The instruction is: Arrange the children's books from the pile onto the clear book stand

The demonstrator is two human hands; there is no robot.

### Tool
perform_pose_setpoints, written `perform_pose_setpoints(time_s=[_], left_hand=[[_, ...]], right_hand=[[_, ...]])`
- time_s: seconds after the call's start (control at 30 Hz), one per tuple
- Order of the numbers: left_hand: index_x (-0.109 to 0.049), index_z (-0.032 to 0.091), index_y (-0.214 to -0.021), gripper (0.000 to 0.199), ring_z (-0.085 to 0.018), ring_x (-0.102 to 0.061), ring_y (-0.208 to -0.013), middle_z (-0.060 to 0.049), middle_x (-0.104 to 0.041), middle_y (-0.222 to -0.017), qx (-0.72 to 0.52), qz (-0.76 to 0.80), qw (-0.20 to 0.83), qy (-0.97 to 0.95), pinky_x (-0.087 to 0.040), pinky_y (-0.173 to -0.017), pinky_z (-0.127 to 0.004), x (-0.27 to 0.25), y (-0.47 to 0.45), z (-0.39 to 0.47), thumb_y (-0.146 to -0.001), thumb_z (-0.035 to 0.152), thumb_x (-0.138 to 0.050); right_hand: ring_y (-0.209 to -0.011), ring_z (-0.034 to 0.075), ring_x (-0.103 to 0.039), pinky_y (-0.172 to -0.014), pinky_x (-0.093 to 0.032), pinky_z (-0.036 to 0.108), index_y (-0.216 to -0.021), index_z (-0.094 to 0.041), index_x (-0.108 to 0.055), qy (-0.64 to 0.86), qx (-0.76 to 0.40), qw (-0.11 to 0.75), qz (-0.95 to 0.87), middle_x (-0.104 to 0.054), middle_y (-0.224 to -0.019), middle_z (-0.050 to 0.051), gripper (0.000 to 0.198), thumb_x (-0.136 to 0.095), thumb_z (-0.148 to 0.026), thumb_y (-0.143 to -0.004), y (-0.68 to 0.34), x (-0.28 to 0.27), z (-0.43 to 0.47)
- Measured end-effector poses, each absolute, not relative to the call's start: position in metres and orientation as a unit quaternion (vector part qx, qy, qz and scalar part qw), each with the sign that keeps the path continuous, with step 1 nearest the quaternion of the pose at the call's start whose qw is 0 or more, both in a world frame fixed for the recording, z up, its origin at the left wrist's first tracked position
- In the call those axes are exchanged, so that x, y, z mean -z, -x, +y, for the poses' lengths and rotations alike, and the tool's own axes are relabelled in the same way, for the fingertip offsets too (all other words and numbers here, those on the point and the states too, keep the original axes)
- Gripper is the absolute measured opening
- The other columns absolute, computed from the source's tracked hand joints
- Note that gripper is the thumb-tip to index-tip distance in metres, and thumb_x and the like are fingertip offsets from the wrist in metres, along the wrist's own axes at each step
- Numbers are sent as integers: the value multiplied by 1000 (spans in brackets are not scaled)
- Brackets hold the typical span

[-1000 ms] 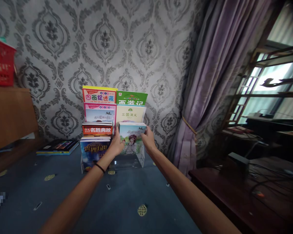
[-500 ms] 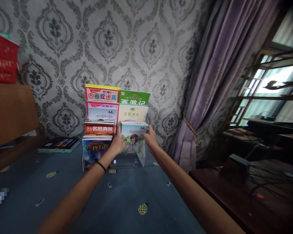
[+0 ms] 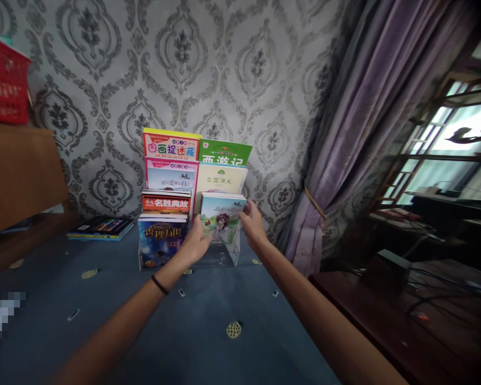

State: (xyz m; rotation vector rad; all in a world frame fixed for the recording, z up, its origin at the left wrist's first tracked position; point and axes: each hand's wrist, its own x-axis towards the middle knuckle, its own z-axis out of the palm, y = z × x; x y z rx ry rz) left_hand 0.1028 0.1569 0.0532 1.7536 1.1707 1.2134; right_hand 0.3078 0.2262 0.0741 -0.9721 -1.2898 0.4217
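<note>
A light-blue book (image 3: 220, 214) with a drawn girl on its cover stands at the front right of a clear stepped book rack (image 3: 233, 254). My left hand (image 3: 196, 243) is at the book's lower left edge, its fingers stretched out and its thumb apart in front of the cover. At the upper right edge, my right hand (image 3: 254, 222) has its thumb over the cover and its bent fingers by the side. Behind stand a cream book (image 3: 220, 179) and a green book (image 3: 228, 152). To the left are a dark-blue book (image 3: 160, 240) and an orange-red book (image 3: 166, 203).
Further back on the rack's left are pink books (image 3: 172, 149). Flat books (image 3: 102, 228) lie left of the rack on the blue tablecloth (image 3: 152, 342). A red basket (image 3: 6, 80) sits on a wooden cabinet (image 3: 22, 176). A purple curtain (image 3: 328, 160) hangs at right.
My left hand has slid lower along the book's left edge, its fingers looser. My right hand stays by the right edge. The view has shifted slightly; the book stands in the same rack place.
</note>
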Motion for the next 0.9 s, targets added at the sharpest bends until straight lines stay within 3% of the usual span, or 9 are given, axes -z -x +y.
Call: perform_pose_setpoints(time_s=[0.1,0.3,0.5,0.67,0.9], left_hand=[[-34,18,-154,72,-29,-50,-141,-17,-45,-157,-423,403,382,-716,-41,-115,-46,-18,-91,123,-86,27,-58],[-61,22,-126,41,-26,-65,-118,-12,-67,-132,-337,423,393,-744,-49,-105,-42,33,-54,79,-86,24,-55],[-63,20,-106,25,-23,-68,-99,-9,-70,-109,-348,434,430,-711,-56,-84,-34,72,-30,80,-89,25,-46],[-62,19,-100,22,-18,-66,-86,-7,-68,-100,-368,421,455,-693,-55,-78,-29,85,-26,82,-87,19,-45],[-63,18,-95,21,-18,-62,-89,-5,-65,-99,-358,424,400,-729,-51,-89,-32,70,-25,71,-85,15,-45]], right_hand=[[-124,30,-60,-105,-48,50,-133,-20,-54,445,-190,684,-546,-64,-133,15,61,-59,-27,-72,-309,-50,208],[-93,25,-68,-87,-55,41,-100,-22,-65,462,-244,624,-581,-71,-99,9,30,-56,-32,-73,-286,26,165],[-60,20,-60,-58,-49,31,-66,-23,-63,467,-350,523,-621,-63,-61,2,16,-51,-32,-66,-239,79,140],[-63,19,-60,-62,-46,29,-63,-22,-67,473,-354,488,-642,-65,-62,2,17,-51,-29,-65,-228,85,130],[-68,20,-62,-67,-50,30,-67,-21,-70,485,-356,488,-633,-69,-67,3,19,-55,-31,-67,-228,81,125]])
